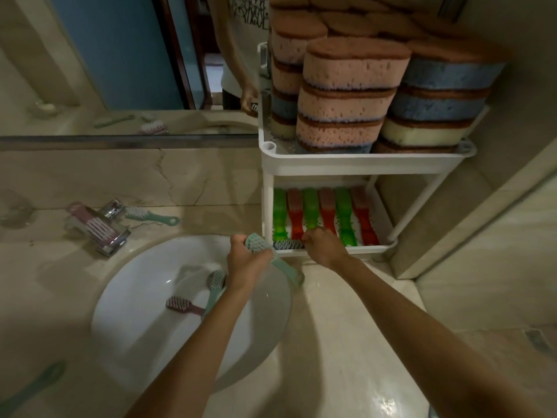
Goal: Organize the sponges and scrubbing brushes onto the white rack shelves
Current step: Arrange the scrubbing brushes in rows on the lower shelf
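The white rack [331, 164] stands on the counter right of the sink. Its upper shelf is stacked with pink, blue and cream sponges [346, 95]. The lower shelf holds a row of green and red brushes [325, 215]. My left hand [247, 260] grips a mint green scrubbing brush [259, 244] just left of the rack's lower front edge. My right hand [324, 245] holds a grey-bristled brush [287, 244] at the front lip of the lower shelf. In the sink [144, 297] lie a mint brush [215, 285] and a pink brush [182, 306].
A chrome tap [113, 224] sits behind the sink with a pink brush [90, 221] lying on it and a mint brush [153, 216] beside it. Another mint handle [33, 387] lies at the lower left. A wall stands close on the rack's right.
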The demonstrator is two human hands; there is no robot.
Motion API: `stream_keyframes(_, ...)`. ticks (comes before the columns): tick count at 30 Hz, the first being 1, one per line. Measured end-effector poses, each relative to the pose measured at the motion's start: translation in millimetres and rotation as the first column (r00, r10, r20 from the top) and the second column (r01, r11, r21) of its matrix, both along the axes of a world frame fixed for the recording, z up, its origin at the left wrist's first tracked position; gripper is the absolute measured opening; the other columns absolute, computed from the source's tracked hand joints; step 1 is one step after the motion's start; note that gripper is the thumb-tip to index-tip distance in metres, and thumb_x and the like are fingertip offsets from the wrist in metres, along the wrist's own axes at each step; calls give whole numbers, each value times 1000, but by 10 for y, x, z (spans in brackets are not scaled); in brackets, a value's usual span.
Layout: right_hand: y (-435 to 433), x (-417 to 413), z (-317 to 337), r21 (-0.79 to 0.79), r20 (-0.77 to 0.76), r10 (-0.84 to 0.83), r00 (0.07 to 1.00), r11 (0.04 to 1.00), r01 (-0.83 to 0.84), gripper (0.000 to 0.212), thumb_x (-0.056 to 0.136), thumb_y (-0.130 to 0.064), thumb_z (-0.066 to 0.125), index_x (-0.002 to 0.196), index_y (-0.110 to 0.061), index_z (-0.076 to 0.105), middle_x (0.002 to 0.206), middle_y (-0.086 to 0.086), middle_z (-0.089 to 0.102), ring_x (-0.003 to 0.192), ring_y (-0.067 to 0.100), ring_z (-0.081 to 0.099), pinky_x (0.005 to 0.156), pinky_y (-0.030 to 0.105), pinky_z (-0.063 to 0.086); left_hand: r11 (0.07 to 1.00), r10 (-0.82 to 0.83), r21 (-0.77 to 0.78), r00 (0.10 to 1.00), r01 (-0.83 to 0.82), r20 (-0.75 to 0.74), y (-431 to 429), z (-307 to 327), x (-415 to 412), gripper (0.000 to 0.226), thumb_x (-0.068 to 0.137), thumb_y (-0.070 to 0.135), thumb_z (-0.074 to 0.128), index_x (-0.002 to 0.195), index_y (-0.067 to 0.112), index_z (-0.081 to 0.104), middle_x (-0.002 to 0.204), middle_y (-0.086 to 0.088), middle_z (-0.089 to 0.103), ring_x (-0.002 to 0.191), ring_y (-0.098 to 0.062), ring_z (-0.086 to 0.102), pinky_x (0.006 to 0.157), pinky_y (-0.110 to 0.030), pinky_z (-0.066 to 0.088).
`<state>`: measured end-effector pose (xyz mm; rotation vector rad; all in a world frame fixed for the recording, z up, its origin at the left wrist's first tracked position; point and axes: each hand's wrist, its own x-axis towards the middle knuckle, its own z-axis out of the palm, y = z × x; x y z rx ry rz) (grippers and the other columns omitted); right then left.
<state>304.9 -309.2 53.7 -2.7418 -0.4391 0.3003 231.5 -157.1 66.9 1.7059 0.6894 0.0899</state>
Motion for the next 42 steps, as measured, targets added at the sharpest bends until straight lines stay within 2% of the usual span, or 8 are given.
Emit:
stream_keyframes(4,-75,-77,212,260,-9,42,999,965,-38,22,81,-1,56,101,-7,64,113,10,66,105,26,60,87,30,47,999,-10,-48,999,11,32,-97,45,88,35,72,6,71,93,12,44,88,-3,58,73,-16,60,53,-19,51)
stream_keyframes(7,-128,-178,303,241,-99,173,980,960,-146,33,76,-17,68,104,-11,52,113,6,62,100,23,59,80,37,51,981,26,-193,999,-20,31,-215,94,175,33,75,3,70,95,7,45,102,-13,60,92,-26,64,73,-31,56)
stream_keyframes(13,-261,-165,249,194,86,112,990,973,-127,27,86,-7,57,109,-7,42,112,16,62,91,30,63,64,33,49,869,10,-493,996,38,93,-430,131,310,27,81,-2,63,102,4,47,113,-24,60,96,-29,64,66,-22,56)
stream_keyframes(17,-353,62,215,157,116,26,993,987,-44,31,87,-5,55,116,-3,44,111,20,61,96,35,62,66,32,43,963,-263,69,963,259,55,-429,64,301,11,84,24,65,82,14,62,93,-11,70,74,-13,63,62,-16,49)
stream_keyframes(22,-270,323,169,46,61,-95,994,995,92,30,92,-8,48,123,-11,47,110,18,64,97,32,63,83,41,54,515,-598,639,774,572,-211,-423,-99,283,44,96,21,41,137,7,39,143,-12,43,132,-24,39,107,-34,34)
stream_keyframes(25,-165,424,123,-59,17,-50,999,997,51,35,92,-5,46,126,-14,47,112,19,63,101,34,62,85,43,53,348,-626,655,686,670,-370,-377,-130,372,46,97,16,37,141,4,31,151,-11,30,140,-24,26,115,-34,21)
stream_keyframes(28,-77,486,56,-93,-30,-25,999,995,22,37,93,-9,46,129,-16,45,117,19,62,105,34,61,90,46,51,285,-579,630,653,723,-487,-307,-165,366,34,96,13,37,126,2,48,135,-16,49,124,-29,48,102,-37,39)
stream_keyframes(42,48,448,-160,-73,-109,130,986,988,-138,46,84,-2,49,129,-10,51,131,18,55,120,33,50,96,38,43,-31,-574,721,579,692,-579,-203,-295,347,36,93,6,35,125,-3,50,134,-15,48,125,-29,48,99,-41,41)
